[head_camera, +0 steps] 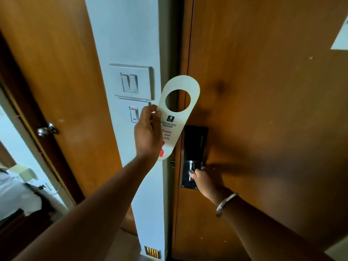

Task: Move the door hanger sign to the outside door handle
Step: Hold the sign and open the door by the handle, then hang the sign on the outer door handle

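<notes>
Near the middle of the frame, the left hand [147,133] pinches the door hanger sign [174,117] by its edge below the hole; it looks light, thin, bendable card. Lower right, the right hand [206,178] grips the door handle [192,171].
</notes>
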Action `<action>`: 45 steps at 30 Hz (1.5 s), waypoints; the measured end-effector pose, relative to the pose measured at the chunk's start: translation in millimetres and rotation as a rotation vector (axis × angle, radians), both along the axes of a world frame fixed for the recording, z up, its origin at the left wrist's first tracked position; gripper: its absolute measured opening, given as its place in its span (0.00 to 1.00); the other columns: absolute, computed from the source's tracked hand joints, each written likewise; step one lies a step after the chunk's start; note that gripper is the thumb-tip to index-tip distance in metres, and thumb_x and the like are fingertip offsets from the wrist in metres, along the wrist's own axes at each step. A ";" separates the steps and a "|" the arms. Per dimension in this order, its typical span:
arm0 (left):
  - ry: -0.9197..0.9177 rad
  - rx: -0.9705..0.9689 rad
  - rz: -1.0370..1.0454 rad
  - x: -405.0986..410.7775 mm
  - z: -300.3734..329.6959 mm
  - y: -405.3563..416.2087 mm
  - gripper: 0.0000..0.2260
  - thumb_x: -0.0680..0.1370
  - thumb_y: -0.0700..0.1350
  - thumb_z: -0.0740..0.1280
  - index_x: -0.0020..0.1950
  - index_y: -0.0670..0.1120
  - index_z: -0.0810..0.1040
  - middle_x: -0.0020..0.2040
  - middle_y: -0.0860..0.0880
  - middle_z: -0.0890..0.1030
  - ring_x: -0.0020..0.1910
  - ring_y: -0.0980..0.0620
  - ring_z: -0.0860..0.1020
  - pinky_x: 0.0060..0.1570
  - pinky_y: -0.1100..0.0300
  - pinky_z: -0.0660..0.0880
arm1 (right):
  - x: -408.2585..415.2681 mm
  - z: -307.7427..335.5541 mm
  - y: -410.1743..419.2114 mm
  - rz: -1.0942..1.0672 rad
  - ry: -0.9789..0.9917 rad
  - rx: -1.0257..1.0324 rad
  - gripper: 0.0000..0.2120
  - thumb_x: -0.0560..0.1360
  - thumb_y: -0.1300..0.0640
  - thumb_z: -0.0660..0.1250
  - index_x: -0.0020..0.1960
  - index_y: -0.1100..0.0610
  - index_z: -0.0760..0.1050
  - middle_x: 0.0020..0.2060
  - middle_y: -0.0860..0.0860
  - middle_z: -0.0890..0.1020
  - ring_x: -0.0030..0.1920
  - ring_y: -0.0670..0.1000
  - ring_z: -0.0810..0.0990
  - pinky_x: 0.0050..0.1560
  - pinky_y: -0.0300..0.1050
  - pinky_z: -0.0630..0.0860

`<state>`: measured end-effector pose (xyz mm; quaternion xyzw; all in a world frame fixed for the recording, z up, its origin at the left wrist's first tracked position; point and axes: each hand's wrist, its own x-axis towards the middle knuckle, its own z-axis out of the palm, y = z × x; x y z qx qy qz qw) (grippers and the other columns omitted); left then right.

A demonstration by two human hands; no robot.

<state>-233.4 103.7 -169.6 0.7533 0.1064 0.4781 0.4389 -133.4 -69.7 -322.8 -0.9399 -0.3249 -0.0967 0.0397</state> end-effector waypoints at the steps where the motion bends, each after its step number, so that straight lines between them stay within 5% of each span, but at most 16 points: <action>1: 0.001 -0.014 -0.006 -7.3 -5.6 5.7 0.13 0.83 0.53 0.57 0.64 0.50 0.71 0.53 0.57 0.79 0.46 0.58 0.80 0.36 0.67 0.80 | -11.1 0.9 -3.3 -0.009 -0.040 -0.041 0.20 0.83 0.44 0.52 0.48 0.55 0.78 0.43 0.53 0.80 0.47 0.55 0.80 0.44 0.48 0.72; 3: 0.002 -0.022 -0.014 -16.9 -14.2 10.2 0.11 0.83 0.54 0.57 0.63 0.53 0.71 0.52 0.58 0.80 0.48 0.55 0.82 0.41 0.55 0.84 | -24.0 1.7 -10.6 -0.031 -0.114 -0.132 0.15 0.83 0.47 0.55 0.54 0.53 0.78 0.51 0.55 0.80 0.53 0.58 0.78 0.51 0.52 0.74; 6: 0.005 -0.008 -0.075 -31.0 -33.0 27.0 0.09 0.83 0.59 0.55 0.59 0.58 0.69 0.49 0.64 0.79 0.47 0.55 0.82 0.39 0.51 0.84 | -62.6 7.8 -12.4 -0.148 -0.127 -0.177 0.18 0.81 0.44 0.57 0.49 0.53 0.80 0.53 0.56 0.81 0.55 0.59 0.78 0.52 0.53 0.74; 11: 0.027 -0.044 -0.187 -42.6 -59.0 56.6 0.09 0.84 0.59 0.55 0.59 0.58 0.69 0.47 0.67 0.79 0.48 0.62 0.80 0.37 0.59 0.81 | -123.4 23.8 -19.6 -0.301 -0.133 -0.254 0.14 0.66 0.46 0.79 0.35 0.57 0.82 0.36 0.57 0.82 0.36 0.60 0.81 0.39 0.53 0.77; 15: 0.040 -0.047 -0.299 -48.2 -87.3 79.1 0.17 0.81 0.66 0.52 0.59 0.57 0.70 0.48 0.58 0.80 0.46 0.58 0.80 0.37 0.57 0.79 | -165.7 33.3 -24.8 -0.458 -0.084 -0.381 0.18 0.79 0.44 0.59 0.60 0.53 0.78 0.59 0.57 0.77 0.62 0.61 0.75 0.59 0.55 0.70; 17: 0.065 -0.068 -0.373 -49.5 -103.5 84.5 0.21 0.78 0.71 0.50 0.59 0.58 0.69 0.51 0.53 0.82 0.47 0.53 0.81 0.38 0.57 0.78 | -192.8 40.1 -25.7 -0.528 -0.048 -0.424 0.19 0.80 0.45 0.55 0.65 0.52 0.75 0.65 0.57 0.73 0.68 0.60 0.70 0.65 0.54 0.68; 22: 0.132 -0.031 -0.509 -55.7 -139.3 76.2 0.13 0.82 0.62 0.54 0.59 0.56 0.69 0.54 0.55 0.80 0.49 0.51 0.81 0.39 0.63 0.76 | -262.6 83.1 -16.0 -0.616 -0.087 -0.177 0.11 0.75 0.50 0.69 0.52 0.56 0.81 0.49 0.55 0.83 0.49 0.57 0.82 0.50 0.52 0.77; 29: 0.230 -0.077 -0.663 -61.5 -147.4 25.8 0.02 0.84 0.54 0.55 0.54 0.60 0.67 0.47 0.51 0.80 0.42 0.48 0.81 0.34 0.48 0.81 | -317.1 153.0 -4.5 -0.374 -0.278 -0.130 0.12 0.79 0.46 0.60 0.49 0.52 0.78 0.43 0.49 0.80 0.41 0.49 0.78 0.44 0.40 0.69; 32: 0.243 -0.063 -0.704 -61.4 -143.8 -1.9 0.03 0.85 0.50 0.57 0.55 0.57 0.69 0.44 0.54 0.79 0.42 0.49 0.81 0.34 0.55 0.77 | -322.2 184.0 0.4 -0.231 -0.327 -0.293 0.13 0.79 0.45 0.62 0.51 0.53 0.77 0.45 0.50 0.80 0.43 0.49 0.78 0.44 0.43 0.68; 38: 0.276 0.003 -0.753 -54.2 -143.8 -50.3 0.06 0.85 0.51 0.57 0.53 0.64 0.67 0.40 0.57 0.80 0.37 0.55 0.80 0.35 0.49 0.81 | -314.2 225.9 -5.1 -0.209 -0.315 -0.582 0.19 0.77 0.42 0.61 0.58 0.56 0.75 0.55 0.57 0.79 0.53 0.56 0.77 0.55 0.53 0.72; 42: 0.355 0.006 -0.843 -48.8 -153.6 -78.1 0.06 0.85 0.53 0.55 0.55 0.65 0.69 0.40 0.55 0.82 0.37 0.55 0.81 0.34 0.51 0.79 | -307.2 239.3 -12.6 -0.415 -0.278 -0.932 0.33 0.77 0.36 0.58 0.72 0.60 0.66 0.73 0.64 0.66 0.71 0.66 0.65 0.73 0.62 0.57; 45: 0.407 0.016 -0.937 -46.1 -157.9 -97.5 0.06 0.85 0.54 0.54 0.56 0.65 0.68 0.41 0.54 0.82 0.38 0.54 0.81 0.33 0.54 0.77 | -305.9 235.3 -21.8 -0.581 -0.147 -1.078 0.39 0.79 0.38 0.54 0.78 0.63 0.52 0.78 0.65 0.51 0.77 0.67 0.50 0.75 0.63 0.43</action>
